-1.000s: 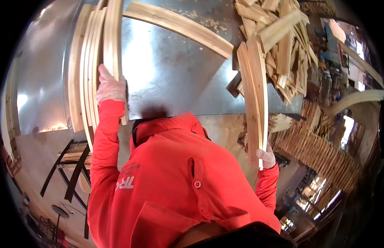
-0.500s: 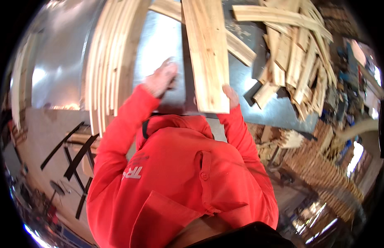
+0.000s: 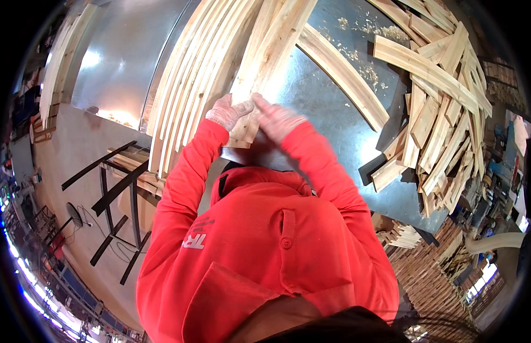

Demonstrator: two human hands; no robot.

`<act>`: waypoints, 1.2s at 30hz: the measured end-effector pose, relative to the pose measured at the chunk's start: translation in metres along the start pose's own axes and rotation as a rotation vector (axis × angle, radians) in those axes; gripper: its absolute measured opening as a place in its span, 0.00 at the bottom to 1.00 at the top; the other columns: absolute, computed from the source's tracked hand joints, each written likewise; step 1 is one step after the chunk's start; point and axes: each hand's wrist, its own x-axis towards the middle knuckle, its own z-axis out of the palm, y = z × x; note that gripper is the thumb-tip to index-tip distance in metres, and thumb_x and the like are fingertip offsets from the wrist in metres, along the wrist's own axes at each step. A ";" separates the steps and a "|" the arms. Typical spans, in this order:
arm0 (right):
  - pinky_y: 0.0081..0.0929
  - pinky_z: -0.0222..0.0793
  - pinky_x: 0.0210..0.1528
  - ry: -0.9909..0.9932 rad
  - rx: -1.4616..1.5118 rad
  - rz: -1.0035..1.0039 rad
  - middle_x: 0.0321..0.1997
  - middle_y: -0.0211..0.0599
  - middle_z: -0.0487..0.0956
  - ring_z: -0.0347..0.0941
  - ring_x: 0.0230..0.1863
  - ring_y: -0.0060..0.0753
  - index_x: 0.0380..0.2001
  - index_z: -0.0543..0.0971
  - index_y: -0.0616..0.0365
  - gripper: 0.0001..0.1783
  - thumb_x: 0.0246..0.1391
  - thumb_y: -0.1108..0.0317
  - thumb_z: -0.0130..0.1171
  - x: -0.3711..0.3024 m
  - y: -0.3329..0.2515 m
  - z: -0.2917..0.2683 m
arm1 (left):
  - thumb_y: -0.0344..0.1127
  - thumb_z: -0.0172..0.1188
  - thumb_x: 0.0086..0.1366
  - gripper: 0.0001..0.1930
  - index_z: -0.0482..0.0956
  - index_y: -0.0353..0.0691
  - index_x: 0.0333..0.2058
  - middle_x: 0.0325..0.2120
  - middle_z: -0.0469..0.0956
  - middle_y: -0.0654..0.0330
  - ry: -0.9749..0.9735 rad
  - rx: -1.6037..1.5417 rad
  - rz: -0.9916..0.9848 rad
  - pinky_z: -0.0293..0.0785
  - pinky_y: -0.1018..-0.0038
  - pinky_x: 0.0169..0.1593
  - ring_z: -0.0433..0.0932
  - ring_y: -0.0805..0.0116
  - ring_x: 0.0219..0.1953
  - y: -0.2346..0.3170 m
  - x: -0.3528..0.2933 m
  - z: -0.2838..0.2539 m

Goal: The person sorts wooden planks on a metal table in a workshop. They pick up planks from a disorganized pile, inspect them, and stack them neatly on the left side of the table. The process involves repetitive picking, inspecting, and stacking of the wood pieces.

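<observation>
Handling the pale boards [image 3: 279, 48] between left hand [image 3: 224, 112] and right hand [image 3: 278, 119] — I'd keep near ends even and press lightly. The left's thumb sticks out, the right's a blur; can't tell if either is pinching. Board row [image 3: 194, 66] just left of the hands — far ends cut off up top.

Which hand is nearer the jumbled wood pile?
Right. The right hand is left of the wood pile; the left hand is farther left, beside the row of boards.
</observation>
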 end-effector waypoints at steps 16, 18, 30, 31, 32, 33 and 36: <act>0.33 0.69 0.55 0.016 1.390 -0.022 0.43 0.45 0.82 0.77 0.48 0.37 0.52 0.76 0.62 0.25 0.60 0.53 0.55 -0.067 0.291 -0.048 | 0.48 0.67 0.57 0.36 0.66 0.31 0.59 0.49 0.77 0.45 0.305 0.167 -0.225 0.68 0.65 0.56 0.75 0.57 0.52 0.030 -0.063 -0.014; 0.32 0.70 0.54 0.246 1.421 -0.251 0.45 0.42 0.82 0.78 0.47 0.35 0.45 0.78 0.63 0.18 0.61 0.59 0.54 -0.047 0.284 -0.013 | 0.48 0.66 0.57 0.38 0.61 0.40 0.63 0.51 0.74 0.40 0.403 0.489 -0.190 0.69 0.61 0.56 0.75 0.49 0.53 0.020 -0.059 -0.005; 0.41 0.61 0.63 0.447 0.514 0.184 0.65 0.69 0.59 0.66 0.60 0.65 0.66 0.45 0.76 0.52 0.56 0.43 0.52 0.076 -0.047 0.021 | 0.46 0.68 0.57 0.41 0.60 0.29 0.62 0.59 0.65 0.40 0.891 0.464 0.386 0.64 0.62 0.63 0.67 0.46 0.61 0.057 -0.041 -0.108; 0.42 0.61 0.63 0.401 0.516 0.158 0.66 0.69 0.58 0.65 0.61 0.65 0.66 0.44 0.75 0.52 0.57 0.43 0.52 0.077 -0.056 0.016 | 0.50 0.65 0.59 0.41 0.59 0.29 0.62 0.61 0.63 0.40 0.944 0.501 0.247 0.61 0.61 0.65 0.64 0.45 0.62 0.061 -0.024 -0.138; 0.42 0.60 0.64 0.342 0.515 0.120 0.67 0.70 0.56 0.63 0.62 0.65 0.67 0.42 0.75 0.53 0.57 0.43 0.51 0.065 -0.069 0.009 | 0.61 0.55 0.62 0.43 0.58 0.33 0.63 0.63 0.59 0.40 0.909 0.512 0.208 0.57 0.59 0.66 0.60 0.43 0.64 0.029 0.001 -0.172; 0.42 0.60 0.65 0.310 0.513 0.117 0.68 0.70 0.55 0.62 0.63 0.65 0.68 0.41 0.74 0.53 0.57 0.43 0.51 0.063 -0.073 0.002 | 0.63 0.52 0.62 0.42 0.58 0.34 0.63 0.63 0.59 0.41 0.787 0.551 0.049 0.58 0.60 0.66 0.61 0.43 0.64 0.030 0.020 -0.181; 0.43 0.60 0.64 0.299 0.391 0.188 0.68 0.70 0.56 0.63 0.63 0.66 0.68 0.41 0.72 0.52 0.58 0.43 0.50 0.065 -0.067 0.004 | 0.72 0.41 0.62 0.44 0.61 0.39 0.62 0.61 0.63 0.43 0.537 0.463 -0.166 0.60 0.60 0.63 0.63 0.45 0.62 0.027 0.058 -0.178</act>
